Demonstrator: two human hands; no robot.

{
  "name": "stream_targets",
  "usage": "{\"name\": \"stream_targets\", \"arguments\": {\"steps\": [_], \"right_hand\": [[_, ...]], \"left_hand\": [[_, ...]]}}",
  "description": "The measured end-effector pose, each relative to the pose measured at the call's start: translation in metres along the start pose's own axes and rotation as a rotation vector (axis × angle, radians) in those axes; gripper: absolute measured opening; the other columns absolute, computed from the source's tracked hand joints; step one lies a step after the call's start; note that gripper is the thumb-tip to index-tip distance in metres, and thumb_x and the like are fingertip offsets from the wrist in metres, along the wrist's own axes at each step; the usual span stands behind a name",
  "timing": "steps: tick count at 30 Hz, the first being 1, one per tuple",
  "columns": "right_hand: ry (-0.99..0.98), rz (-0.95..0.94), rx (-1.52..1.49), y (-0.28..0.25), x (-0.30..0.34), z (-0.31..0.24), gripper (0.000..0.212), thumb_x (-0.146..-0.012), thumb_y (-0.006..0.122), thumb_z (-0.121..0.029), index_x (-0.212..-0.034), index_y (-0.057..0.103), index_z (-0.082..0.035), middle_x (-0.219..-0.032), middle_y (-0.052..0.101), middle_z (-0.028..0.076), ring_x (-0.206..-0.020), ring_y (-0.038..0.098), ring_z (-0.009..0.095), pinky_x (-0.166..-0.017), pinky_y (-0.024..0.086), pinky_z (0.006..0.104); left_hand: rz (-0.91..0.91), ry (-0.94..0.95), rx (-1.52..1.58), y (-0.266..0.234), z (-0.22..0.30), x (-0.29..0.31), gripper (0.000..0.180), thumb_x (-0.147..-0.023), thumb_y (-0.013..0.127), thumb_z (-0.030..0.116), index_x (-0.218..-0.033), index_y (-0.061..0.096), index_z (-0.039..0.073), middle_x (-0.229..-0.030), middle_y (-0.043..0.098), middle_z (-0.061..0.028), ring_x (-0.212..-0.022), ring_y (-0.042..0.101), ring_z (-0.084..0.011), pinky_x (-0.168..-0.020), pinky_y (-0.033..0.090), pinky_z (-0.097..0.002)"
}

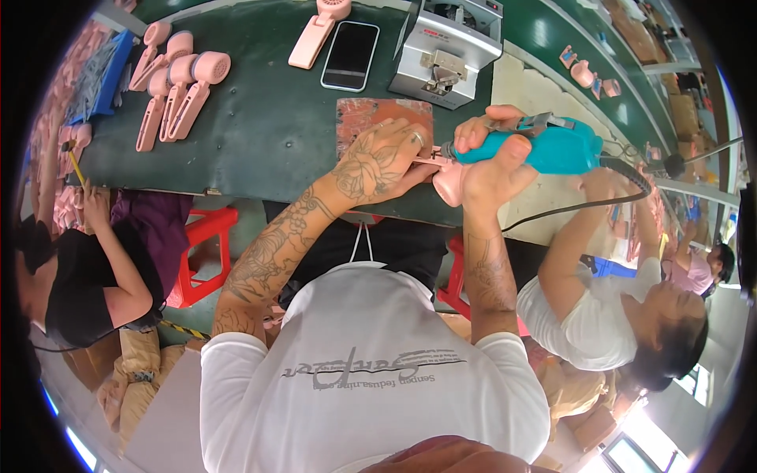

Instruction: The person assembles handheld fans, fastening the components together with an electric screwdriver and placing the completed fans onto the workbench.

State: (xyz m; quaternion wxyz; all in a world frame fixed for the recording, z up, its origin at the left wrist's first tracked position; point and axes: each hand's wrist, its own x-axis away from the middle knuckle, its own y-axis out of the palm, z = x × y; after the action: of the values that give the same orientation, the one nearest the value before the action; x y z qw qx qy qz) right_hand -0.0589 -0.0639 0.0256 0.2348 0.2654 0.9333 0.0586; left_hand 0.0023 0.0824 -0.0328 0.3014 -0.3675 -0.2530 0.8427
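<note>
My left hand is closed on a pink handheld fan, steadying it beside a worn red pad at the table's near edge. Its round end shows between my hands, while most of the handle is hidden under my left fingers. My right hand grips a teal electric screwdriver, lying almost level with its tip pointing left at the fan's open part. Whether the tip touches a screw cannot be made out.
A silver screw-feeder machine stands beyond my hands, with a phone and another pink fan to its left. Several pink fans lie farther left. A black cord trails from the screwdriver. Co-workers sit on both sides.
</note>
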Motion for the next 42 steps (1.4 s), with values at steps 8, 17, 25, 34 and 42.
{"name": "stream_targets", "arguments": {"steps": [8, 17, 25, 34, 42], "right_hand": [[0.022, -0.024, -0.109, -0.005, -0.001, 0.002, 0.070, -0.093, 0.072, -0.059, -0.115, 0.056, 0.005, -0.074, 0.057, 0.006, -0.066, 0.057, 0.017, -0.061, 0.048, 0.0317], [0.033, -0.027, -0.058, -0.005, -0.002, 0.003, 0.074, -0.092, 0.070, -0.064, -0.115, 0.056, 0.004, -0.072, 0.055, 0.006, -0.063, 0.055, 0.018, -0.061, 0.047, 0.0328], [0.030, -0.006, -0.034, -0.004, -0.003, 0.005, 0.078, -0.091, 0.065, -0.072, -0.113, 0.055, 0.002, -0.070, 0.052, 0.006, -0.061, 0.051, 0.018, -0.060, 0.046, 0.0338], [0.015, -0.024, 0.012, -0.004, -0.007, 0.004, 0.074, -0.094, 0.064, -0.068, -0.113, 0.055, 0.003, -0.069, 0.053, 0.007, -0.060, 0.052, 0.018, -0.058, 0.047, 0.0344], [0.006, -0.083, -0.122, -0.010, -0.008, 0.009, 0.065, -0.096, 0.073, -0.052, -0.116, 0.058, 0.007, -0.072, 0.058, 0.006, -0.065, 0.058, 0.017, -0.061, 0.049, 0.0317]], "left_hand": [[-0.082, -0.063, 0.018, -0.007, 0.003, -0.003, 0.034, -0.089, 0.075, 0.032, -0.108, 0.062, 0.007, -0.096, 0.067, -0.0129, -0.093, 0.065, -0.0345, -0.083, 0.054, -0.0467], [-0.042, 0.012, -0.012, -0.006, 0.007, -0.004, 0.037, -0.089, 0.075, 0.027, -0.121, 0.067, 0.009, -0.099, 0.069, -0.0109, -0.095, 0.065, -0.0313, -0.088, 0.052, -0.0433], [-0.022, -0.078, 0.004, -0.010, 0.014, -0.007, 0.025, -0.090, 0.075, 0.026, -0.102, 0.062, 0.009, -0.095, 0.068, -0.0094, -0.093, 0.064, -0.0315, -0.086, 0.051, -0.0441], [-0.004, 0.014, 0.083, -0.001, 0.000, -0.007, 0.026, -0.089, 0.077, 0.025, -0.097, 0.059, 0.008, -0.096, 0.067, -0.0081, -0.094, 0.064, -0.0321, -0.086, 0.051, -0.0440], [-0.065, -0.042, 0.176, -0.004, -0.001, -0.008, 0.026, -0.090, 0.077, 0.027, -0.095, 0.061, 0.007, -0.099, 0.069, -0.0103, -0.098, 0.066, -0.0338, -0.084, 0.053, -0.0446]]}}
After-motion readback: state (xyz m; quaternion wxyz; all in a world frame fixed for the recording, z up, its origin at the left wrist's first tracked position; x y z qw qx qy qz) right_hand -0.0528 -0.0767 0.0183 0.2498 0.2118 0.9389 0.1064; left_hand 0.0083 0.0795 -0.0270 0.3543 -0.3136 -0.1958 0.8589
